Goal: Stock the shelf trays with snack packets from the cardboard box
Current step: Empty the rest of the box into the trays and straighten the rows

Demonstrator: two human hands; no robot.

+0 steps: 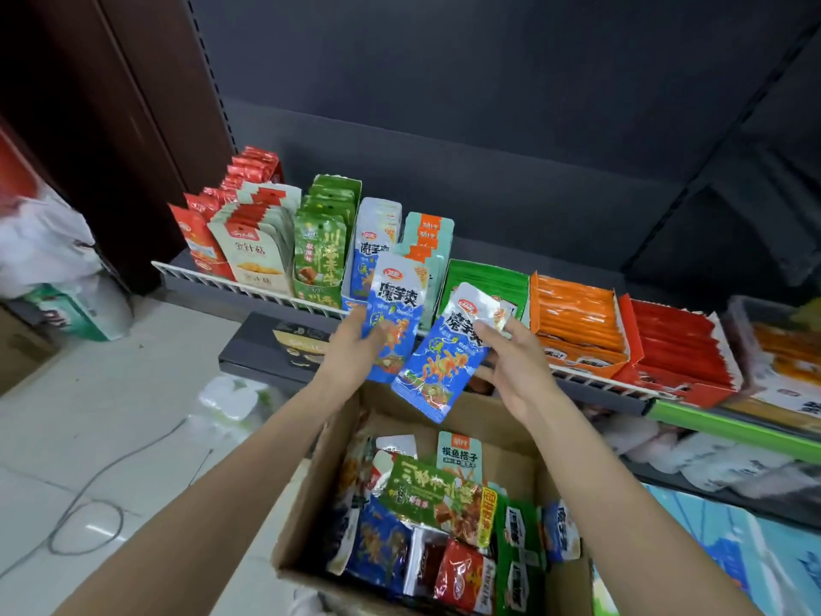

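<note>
**Two blue packets up, one tray to hit**

Two blue packets are in your hands above the cardboard box (311,473). Your left hand (355,349) grips one blue packet (395,313) upright by its lower edge, fingers curled behind it. Your right hand (511,362) pinches the second blue packet (440,362) near its top corner, so it hangs tilted, its lower end over the box opening. Both sit just in front of the shelf's white wire rail (249,284), close to the blue tray (377,242) that holds the matching packets.

Watch that corner pinch. The foil looks slick, and a hold that high likely lets the packet swing or slip back into the box. The teal packets (426,237) stand right beside the blue tray, so a tilted entry could land your packet in the wrong row or knock a neighbour forward. The blue row already looks full near the front; pushing in hard may buckle the packets standing there. Plenty of mixed packets remain in the box, so much of the stocking looks to be left.
</note>
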